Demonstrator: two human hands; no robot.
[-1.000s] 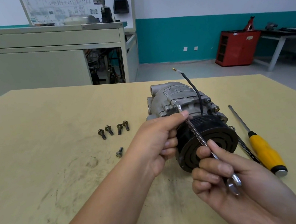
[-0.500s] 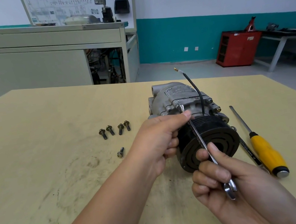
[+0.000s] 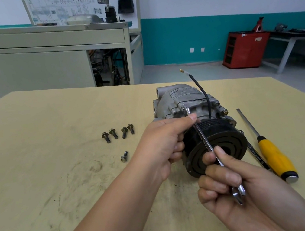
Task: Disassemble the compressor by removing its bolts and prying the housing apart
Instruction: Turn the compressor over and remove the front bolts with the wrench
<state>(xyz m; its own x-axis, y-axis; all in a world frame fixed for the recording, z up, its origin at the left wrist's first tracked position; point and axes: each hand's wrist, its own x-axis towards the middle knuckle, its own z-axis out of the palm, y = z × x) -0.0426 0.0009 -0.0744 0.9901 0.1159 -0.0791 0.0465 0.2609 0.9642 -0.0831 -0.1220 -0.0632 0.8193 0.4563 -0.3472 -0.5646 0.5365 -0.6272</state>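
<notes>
Grey cast-metal compressor (image 3: 183, 101) on its side on the pale wooden table (image 3: 51, 130), right of centre, long axis running from far-left to near-right: black pulley (image 3: 225, 142) at the near end, face turned toward the camera and a little right, ported rear end pointing away toward the back wall. Black wire (image 3: 202, 93) rising from the top of the body, brass-tipped end up and leaning left. Two flange bolts (image 3: 224, 112) seated on the body's right side. Thin steel wrench (image 3: 206, 144) laid slantwise over the pulley, far end at the flange on top of the body, near end down in the right hand (image 3: 223, 185): fingers curled round the shaft, thumb lying along it, forked end poking out below the fist. Left hand (image 3: 161, 143) against the pulley's left side, one digit stretched out with its tip pressed on the wrench just below the far end, remaining fingers curled in; any pinch from behind hidden, so grip not certain. Left of the compressor, well apart from it, four loose bolts (image 3: 117, 133) in a short row, heads away, plus a fifth bolt (image 3: 124, 156) alone nearer the camera. Right of the pulley, a yellow-handled screwdriver (image 3: 275, 158) flat on the table, blade pointing away, and between the two a darker slim tool (image 3: 255, 154), mostly hidden.
</notes>
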